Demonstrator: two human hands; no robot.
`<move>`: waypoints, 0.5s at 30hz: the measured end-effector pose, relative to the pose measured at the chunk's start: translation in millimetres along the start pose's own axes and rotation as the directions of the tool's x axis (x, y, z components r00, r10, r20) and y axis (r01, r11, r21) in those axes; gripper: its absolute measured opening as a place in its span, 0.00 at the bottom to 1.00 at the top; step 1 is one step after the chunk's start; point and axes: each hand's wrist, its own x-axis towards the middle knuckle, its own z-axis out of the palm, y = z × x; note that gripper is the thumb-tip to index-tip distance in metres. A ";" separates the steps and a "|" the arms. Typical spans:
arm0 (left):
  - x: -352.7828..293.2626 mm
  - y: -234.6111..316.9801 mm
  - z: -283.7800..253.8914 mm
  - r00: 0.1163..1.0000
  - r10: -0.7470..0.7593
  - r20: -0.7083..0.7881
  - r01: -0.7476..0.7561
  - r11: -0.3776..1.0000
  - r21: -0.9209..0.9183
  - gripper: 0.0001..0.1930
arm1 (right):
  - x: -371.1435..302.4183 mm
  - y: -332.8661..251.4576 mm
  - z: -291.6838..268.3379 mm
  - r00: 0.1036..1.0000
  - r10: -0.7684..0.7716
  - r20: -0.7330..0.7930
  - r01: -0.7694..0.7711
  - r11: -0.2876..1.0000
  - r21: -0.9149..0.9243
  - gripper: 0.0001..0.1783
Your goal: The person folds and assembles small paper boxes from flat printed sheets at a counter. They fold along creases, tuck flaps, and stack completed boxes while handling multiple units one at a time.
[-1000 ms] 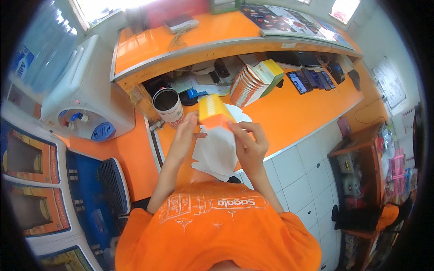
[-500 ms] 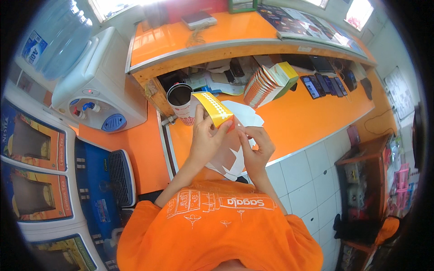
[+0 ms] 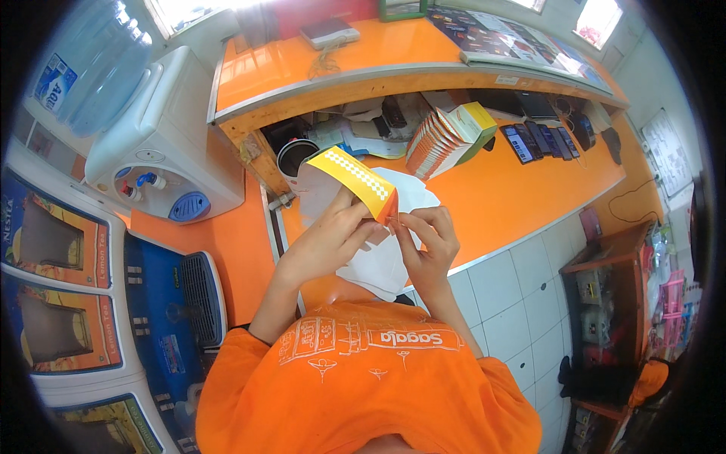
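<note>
A yellow and orange paperboard carton [image 3: 352, 178] with a white checkered band is held above the counter, partly folded, its grey-white inside facing left. My left hand [image 3: 329, 238] grips it, with some fingers tucked behind the yellow panel. At the carton's right corner, my right hand [image 3: 429, 244] pinches the orange edge between thumb and fingertips. White flat carton pieces [image 3: 382, 268] lie beneath both hands on the counter, partly hidden by them. Just beyond the carton stands a round container [image 3: 297, 157] with a dark inside, its front mostly covered.
A stack of folded cartons [image 3: 446, 144] stands on the orange counter [image 3: 529, 197], with several phones [image 3: 541, 140] to its right. A raised shelf [image 3: 340, 60] spans the back. On the left are a water dispenser [image 3: 162, 144] and drink machines [image 3: 60, 250]. A shelf unit [image 3: 605, 303] stands right.
The carton has tilted and shifted slightly, showing more of its inside. My left hand has turned, its fingers moving behind the panel. My right hand stays at the corner.
</note>
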 end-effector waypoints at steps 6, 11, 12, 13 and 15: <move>4.7 4.0 7.6 0.992 -0.075 -0.104 0.062 0.990 -0.124 0.11 | -1.7 -4.9 5.6 0.998 0.056 -0.029 -0.056 0.998 0.012 0.13; 8.7 2.7 9.5 0.972 -0.104 -0.211 0.056 0.973 -0.225 0.14 | -1.8 -7.2 8.7 0.992 0.029 -0.123 -0.021 0.998 0.062 0.12; 8.6 1.5 9.6 0.975 -0.095 -0.202 0.055 0.980 -0.193 0.14 | -2.0 -7.4 9.4 0.995 0.029 -0.096 -0.026 0.999 0.036 0.12; 8.7 0.2 10.8 0.974 -0.106 -0.201 0.065 0.977 -0.201 0.14 | -3.0 -7.7 10.8 0.997 0.026 -0.079 -0.025 1.000 0.016 0.12; 9.6 -2.9 14.3 0.967 -0.150 -0.206 0.094 0.961 -0.259 0.14 | -6.9 -7.1 13.5 0.999 0.011 -0.049 -0.012 1.000 -0.021 0.10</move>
